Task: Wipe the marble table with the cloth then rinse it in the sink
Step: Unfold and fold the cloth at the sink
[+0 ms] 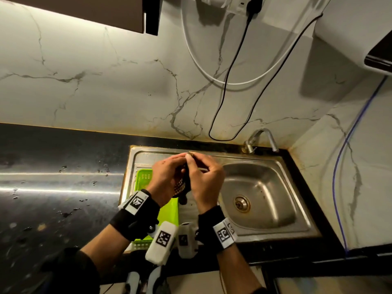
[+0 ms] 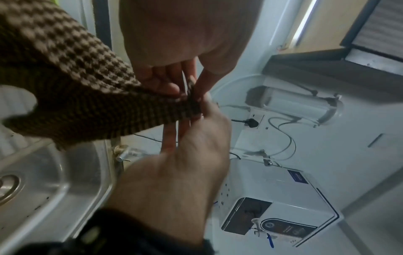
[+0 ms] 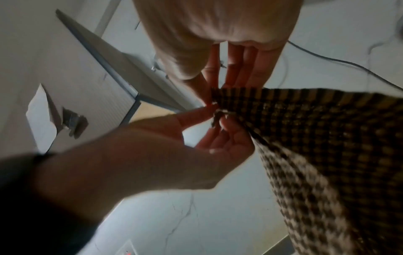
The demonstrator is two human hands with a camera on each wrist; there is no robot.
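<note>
At the left of the frame lies the dark counter [image 1: 53, 187], water-spotted. At centre, over the sink [image 1: 265, 187], left hand [image 1: 167, 179] and right hand [image 1: 206, 179] both pinch the checked cloth [image 1: 180, 185] by its top edge; it hangs between them.

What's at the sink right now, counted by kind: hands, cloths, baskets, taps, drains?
Hands: 2, the left hand and right hand, both pinching the cloth's edge
Cloths: 1, the brown checked cloth hanging over the sink
Baskets: 1, the green basket
Taps: 1, the tap
Drains: 1, the drain
Total: 6
</note>
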